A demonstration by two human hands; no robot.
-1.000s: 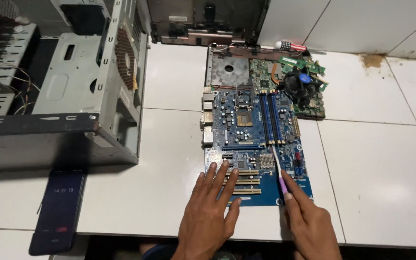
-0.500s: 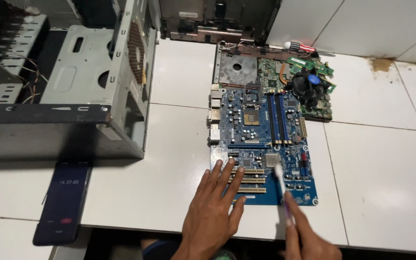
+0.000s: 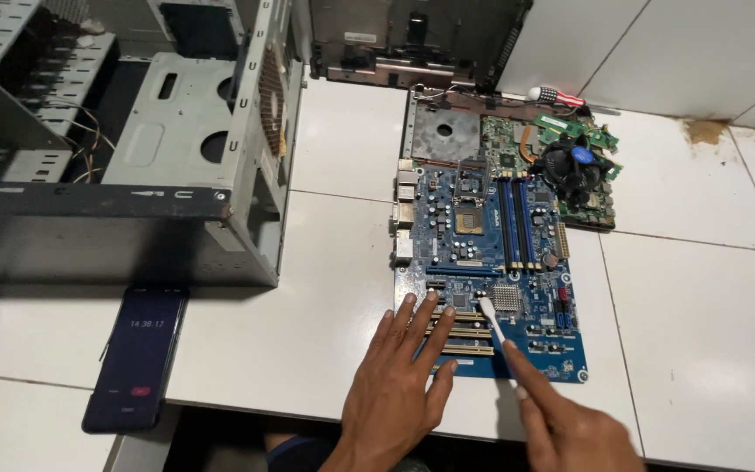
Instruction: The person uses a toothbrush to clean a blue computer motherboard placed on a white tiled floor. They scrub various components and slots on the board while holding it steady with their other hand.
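Left hand (image 3: 399, 393): palm down, fingers spread and extended forward, fingertips pressed flat, thumb angled out to the left. Wrist straight, forearm entering from the lower edge of view. Nothing gripped.

Right hand (image 3: 570, 424): entering from the lower right corner, back of hand facing up. Index finger extended forward and to the left along a thin white stick, remaining fingers curled under. Stick pinched between thumb and fingers. Set just beside left hand, not touching it.
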